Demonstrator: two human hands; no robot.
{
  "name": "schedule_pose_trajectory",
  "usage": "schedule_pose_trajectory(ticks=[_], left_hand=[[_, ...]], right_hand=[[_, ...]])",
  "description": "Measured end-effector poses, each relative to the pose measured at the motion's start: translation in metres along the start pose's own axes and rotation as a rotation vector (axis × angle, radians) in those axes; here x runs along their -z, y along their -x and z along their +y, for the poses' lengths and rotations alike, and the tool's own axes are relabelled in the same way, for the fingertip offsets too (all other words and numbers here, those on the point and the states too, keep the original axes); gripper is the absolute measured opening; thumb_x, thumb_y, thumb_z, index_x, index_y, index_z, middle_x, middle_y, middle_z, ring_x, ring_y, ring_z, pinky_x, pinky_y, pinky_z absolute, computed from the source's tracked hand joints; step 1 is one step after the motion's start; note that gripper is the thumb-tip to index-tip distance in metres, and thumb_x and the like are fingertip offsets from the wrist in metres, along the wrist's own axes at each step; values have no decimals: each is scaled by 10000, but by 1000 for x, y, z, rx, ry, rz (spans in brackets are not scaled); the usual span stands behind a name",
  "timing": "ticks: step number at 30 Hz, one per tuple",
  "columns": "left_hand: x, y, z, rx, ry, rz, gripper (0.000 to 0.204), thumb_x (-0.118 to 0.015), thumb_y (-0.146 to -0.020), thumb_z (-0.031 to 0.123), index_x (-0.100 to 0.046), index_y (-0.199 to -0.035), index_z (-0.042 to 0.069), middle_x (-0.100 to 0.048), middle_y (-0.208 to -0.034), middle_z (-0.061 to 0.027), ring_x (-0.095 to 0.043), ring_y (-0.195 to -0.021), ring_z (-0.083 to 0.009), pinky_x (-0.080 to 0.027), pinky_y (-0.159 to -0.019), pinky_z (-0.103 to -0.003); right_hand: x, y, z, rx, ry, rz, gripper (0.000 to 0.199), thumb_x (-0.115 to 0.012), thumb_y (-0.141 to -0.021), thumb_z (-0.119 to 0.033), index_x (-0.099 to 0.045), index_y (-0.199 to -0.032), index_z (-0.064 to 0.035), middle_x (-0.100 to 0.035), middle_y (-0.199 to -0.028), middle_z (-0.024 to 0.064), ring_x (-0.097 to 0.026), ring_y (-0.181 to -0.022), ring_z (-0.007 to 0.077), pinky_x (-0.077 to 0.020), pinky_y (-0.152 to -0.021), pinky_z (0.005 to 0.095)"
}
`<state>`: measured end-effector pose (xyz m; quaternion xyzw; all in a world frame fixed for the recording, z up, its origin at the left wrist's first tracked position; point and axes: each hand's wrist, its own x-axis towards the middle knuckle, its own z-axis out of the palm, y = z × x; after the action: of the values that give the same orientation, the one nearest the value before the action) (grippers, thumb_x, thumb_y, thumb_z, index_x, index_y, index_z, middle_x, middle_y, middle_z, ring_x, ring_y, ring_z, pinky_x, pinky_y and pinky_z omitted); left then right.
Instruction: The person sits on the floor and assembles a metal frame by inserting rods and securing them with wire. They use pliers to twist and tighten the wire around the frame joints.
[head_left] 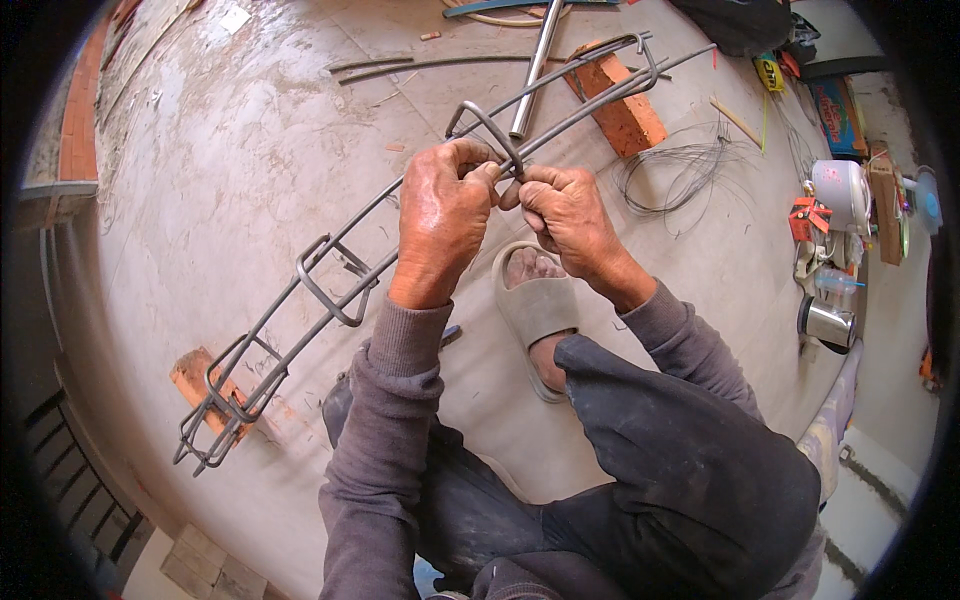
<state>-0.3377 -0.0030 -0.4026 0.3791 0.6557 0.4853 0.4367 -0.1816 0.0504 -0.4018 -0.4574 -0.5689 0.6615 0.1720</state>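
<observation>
A long, narrow rebar cage (316, 291) of dark steel bars and bent stirrups runs diagonally across the floor before me. My left hand (446, 210) bends over it, thumb and forefinger pinched beside a slanted stirrup (505, 143). From the other side, my right hand (568, 212) pinches at that stirrup's lower corner, where it meets a long bar. The fingertips of both hands nearly touch. Whatever small thing they grip is hidden by the fingers.
Orange bricks (632, 122) (200, 372) lie beneath both cage ends. Thin wire (672, 178) is coiled at right, near a shiny metal tube (537, 72). A kettle (830, 322) and a white appliance (838, 194) stand by the right wall. My sandalled foot (540, 300) rests below my hands.
</observation>
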Motion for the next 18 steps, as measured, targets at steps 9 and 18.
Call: schedule_pose_trajectory(ticks=[9, 18], left_hand=[[0, 2, 7, 34, 30, 16, 247, -634, -851, 82, -666, -1022, -94, -627, -730, -89, -537, -564, -97, -439, -487, -239], [2, 1, 4, 28, 59, 11, 237, -636, -849, 57, -651, -1047, -71, -617, -721, -76, -548, -595, -98, -449, -506, -236]], right_hand=[[5, -3, -3, 76, 151, -15, 222, -546, -895, -112, -709, -823, 20, -510, -594, -24, -440, -517, 48, -359, -468, 240], [9, -7, -3, 156, 316, -27, 233, -523, -860, -97, -712, -812, 31, -523, -576, 7, -470, -513, 73, -383, -480, 264]])
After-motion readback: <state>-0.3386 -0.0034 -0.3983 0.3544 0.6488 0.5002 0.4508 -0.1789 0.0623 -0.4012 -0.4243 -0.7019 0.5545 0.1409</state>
